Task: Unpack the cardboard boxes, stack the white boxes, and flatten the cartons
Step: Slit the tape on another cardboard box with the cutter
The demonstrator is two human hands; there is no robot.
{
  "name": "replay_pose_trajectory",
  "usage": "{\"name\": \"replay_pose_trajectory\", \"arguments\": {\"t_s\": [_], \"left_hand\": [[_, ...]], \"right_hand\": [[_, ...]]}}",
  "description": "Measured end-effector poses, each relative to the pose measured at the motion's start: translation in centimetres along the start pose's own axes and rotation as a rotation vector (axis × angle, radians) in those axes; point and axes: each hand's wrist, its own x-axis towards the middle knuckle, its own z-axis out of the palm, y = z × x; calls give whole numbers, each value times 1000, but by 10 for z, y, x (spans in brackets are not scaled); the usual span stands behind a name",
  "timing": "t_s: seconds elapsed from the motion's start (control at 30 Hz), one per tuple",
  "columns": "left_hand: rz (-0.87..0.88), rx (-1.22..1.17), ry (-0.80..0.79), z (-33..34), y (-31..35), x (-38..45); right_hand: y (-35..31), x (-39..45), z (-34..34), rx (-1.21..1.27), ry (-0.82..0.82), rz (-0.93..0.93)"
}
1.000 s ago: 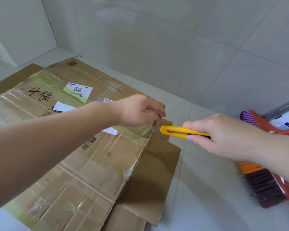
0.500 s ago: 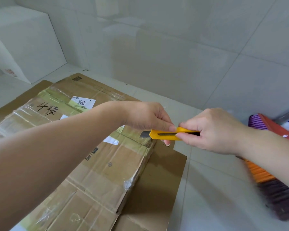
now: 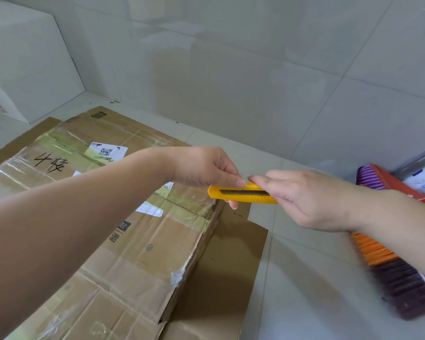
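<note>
A flattened brown carton (image 3: 142,244) with clear tape, a QR label and black handwriting lies on the floor, on top of another flat sheet of cardboard (image 3: 226,273). Above its far right corner, both hands hold a yellow utility knife (image 3: 241,194). My right hand (image 3: 302,200) grips the knife's handle end. My left hand (image 3: 206,168) pinches the knife's front end between thumb and fingers. No blade shows past the front end. A large white box (image 3: 27,62) stands at the back left against the wall.
A grey tiled wall (image 3: 255,69) rises just behind the cartons. A broom with a red head and orange and dark bristles (image 3: 393,266) lies on the floor at the right, under my right forearm. Pale floor tiles (image 3: 317,303) show between carton and broom.
My left hand has let go of the carton's corner and now pinches the knife's front end. The blade tip seen half a second ago no longer shows. The view has tilted up slightly.
</note>
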Motion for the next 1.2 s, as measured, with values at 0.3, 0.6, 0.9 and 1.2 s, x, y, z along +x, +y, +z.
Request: {"name": "replay_pose_trajectory", "arguments": {"t_s": [0.3,0.6,0.9,1.2], "left_hand": [[-60,23,549,12,-5,56],[-232,645,549,55,-5,180],[-479,673,343,79,-41,236],[-440,716,325,97,-59,244]], "right_hand": [[49,-10,26,-216,261,145],[157,5,114,-45,124,537],[247,21,211,17,-56,786],[264,30,260,204,-121,846]]}}
